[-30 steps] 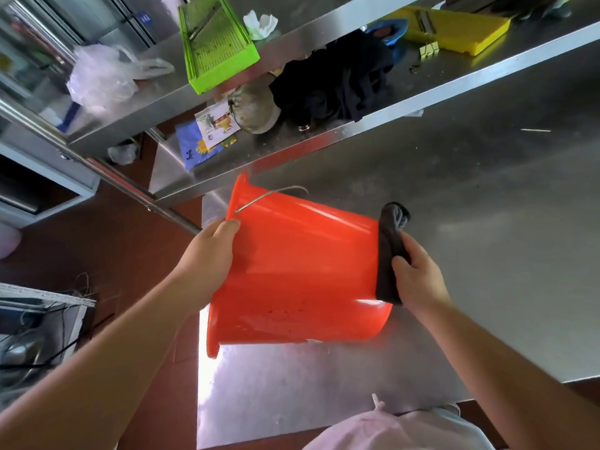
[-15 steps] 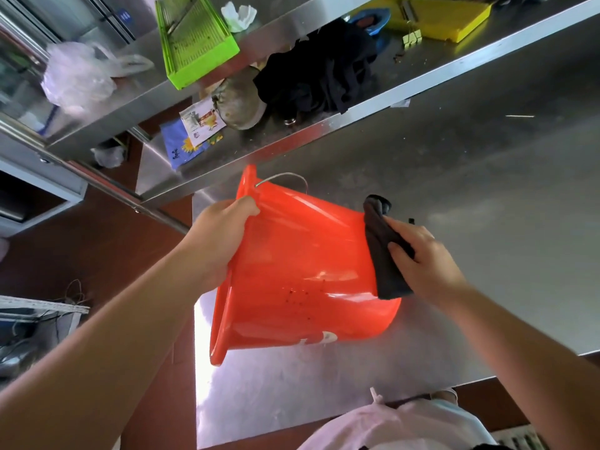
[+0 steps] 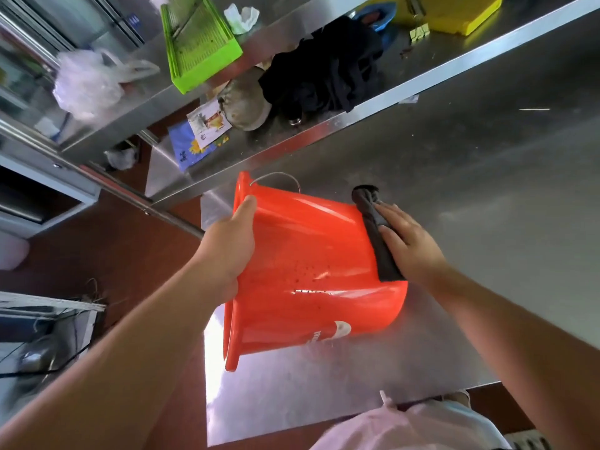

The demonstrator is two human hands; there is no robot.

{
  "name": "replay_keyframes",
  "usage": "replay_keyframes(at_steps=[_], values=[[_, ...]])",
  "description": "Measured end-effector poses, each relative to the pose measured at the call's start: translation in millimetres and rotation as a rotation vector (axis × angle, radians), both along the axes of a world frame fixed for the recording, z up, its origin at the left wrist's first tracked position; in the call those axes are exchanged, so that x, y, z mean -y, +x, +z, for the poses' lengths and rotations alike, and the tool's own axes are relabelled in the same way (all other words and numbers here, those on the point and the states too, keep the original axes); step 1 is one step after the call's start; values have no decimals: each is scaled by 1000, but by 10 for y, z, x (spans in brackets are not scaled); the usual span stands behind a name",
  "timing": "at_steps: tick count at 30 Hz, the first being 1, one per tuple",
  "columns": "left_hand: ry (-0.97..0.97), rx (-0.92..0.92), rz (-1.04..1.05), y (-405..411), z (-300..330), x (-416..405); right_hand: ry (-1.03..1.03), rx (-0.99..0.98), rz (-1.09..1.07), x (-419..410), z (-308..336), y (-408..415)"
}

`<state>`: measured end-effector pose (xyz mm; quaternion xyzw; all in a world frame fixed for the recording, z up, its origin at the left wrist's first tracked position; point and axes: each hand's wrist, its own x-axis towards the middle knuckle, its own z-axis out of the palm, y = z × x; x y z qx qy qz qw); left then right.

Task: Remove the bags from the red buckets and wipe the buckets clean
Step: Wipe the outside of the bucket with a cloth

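Note:
A red bucket lies tipped on its side over the steel table, mouth to the left, wire handle at the top. Dark specks and a white logo show on its side. My left hand grips the rim at the upper left. My right hand presses a dark cloth flat against the bucket's base end on the right. No bag is visible in the bucket; its inside is hidden.
A steel shelf above the table holds black fabric, a round grey object, paper packets, a green tray and a yellow tray. A clear plastic bag sits far left. Red floor and cables lie to the left.
My left hand slid up the rim toward the handle and the bucket rolled, bringing the white logo into view. My right hand and the cloth moved up along the base.

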<state>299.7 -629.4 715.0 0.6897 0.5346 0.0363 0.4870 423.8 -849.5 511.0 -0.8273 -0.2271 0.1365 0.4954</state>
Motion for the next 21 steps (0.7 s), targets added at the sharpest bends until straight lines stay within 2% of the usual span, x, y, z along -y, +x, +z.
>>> replay_keyframes(at_steps=[4,7,11,16,18,21], values=[[67,-35,-37,125,1,20,-11,36,-65,-24,109,-168],[50,-35,-33,269,-14,92,-11,134,-59,-96,285,-358],[34,-34,-52,479,3,119,21,298,-40,-484,734,-606],[-4,-2,-56,602,22,53,71,325,-16,-1043,1263,-817],[-17,17,-47,613,24,25,69,323,-22,-1122,1327,-869],[-32,29,-29,637,14,-23,35,426,-34,-1079,1225,-857]])
